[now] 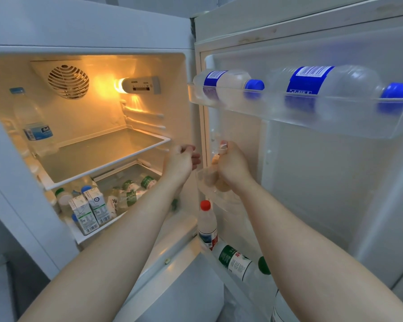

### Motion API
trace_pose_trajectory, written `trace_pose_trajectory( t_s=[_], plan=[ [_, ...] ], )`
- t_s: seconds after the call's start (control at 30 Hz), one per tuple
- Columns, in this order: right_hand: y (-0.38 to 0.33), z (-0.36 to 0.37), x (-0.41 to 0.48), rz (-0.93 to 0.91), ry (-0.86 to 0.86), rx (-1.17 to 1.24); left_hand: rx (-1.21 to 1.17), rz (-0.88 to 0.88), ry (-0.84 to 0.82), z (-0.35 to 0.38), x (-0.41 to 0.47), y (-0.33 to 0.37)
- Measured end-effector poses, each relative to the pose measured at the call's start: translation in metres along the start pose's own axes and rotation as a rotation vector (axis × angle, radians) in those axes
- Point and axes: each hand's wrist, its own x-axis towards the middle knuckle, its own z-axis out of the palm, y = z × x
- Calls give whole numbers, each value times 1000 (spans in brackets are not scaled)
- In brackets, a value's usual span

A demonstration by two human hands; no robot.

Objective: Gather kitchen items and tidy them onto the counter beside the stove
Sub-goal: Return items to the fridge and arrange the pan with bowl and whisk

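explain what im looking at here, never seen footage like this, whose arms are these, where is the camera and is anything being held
There is no machine here. A person wears one camera on the head, looking forward and down, so you see their own two bare arms. They reach into an open fridge. The left hand has loosely curled fingers and holds nothing. The right hand is curled round a clear object at the door, too blurred to name. A water bottle stands on the top shelf, cartons stand below it, two blue-capped bottles lie in the top door rack, and a red-capped bottle stands lower in the door.
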Motion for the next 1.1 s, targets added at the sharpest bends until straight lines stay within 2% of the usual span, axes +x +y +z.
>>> trace_pose_trajectory(
  t_s=[0.1, 0.17, 0.3, 0.4, 0.57, 0.77, 0.87, 0.93, 1.1],
  plan=[
    [-11, -7, -9, -48, 7, 121, -34, -124, -34, 1, -10, -8],
    [-18, -10, -16, -80, -14, 209, -103, -147, -45, 2, -18, -8],
    [-27, -14, -35, -123, -63, 297, -364, -242, -47, 7, -44, -1],
    [-32, -18, -46, -115, -106, 305, -556, -391, -156, 6, -64, 5],
    [-32, -35, -72, -169, -209, 285, -749, -516, -352, 4, -105, 10],
    [-29, -70, -117, -347, -329, 15, -745, -517, -439, 11, -172, 26],
    [-23, -81, -137, -433, -289, -152, -727, -531, -439, 15, -198, 28],
    [-18, -89, -152, -460, -305, -139, -748, -546, -409, 18, -214, 25],
    [-3, -119, -192, -393, -327, 40, -757, -559, -370, 35, -265, 26]
  ],
)
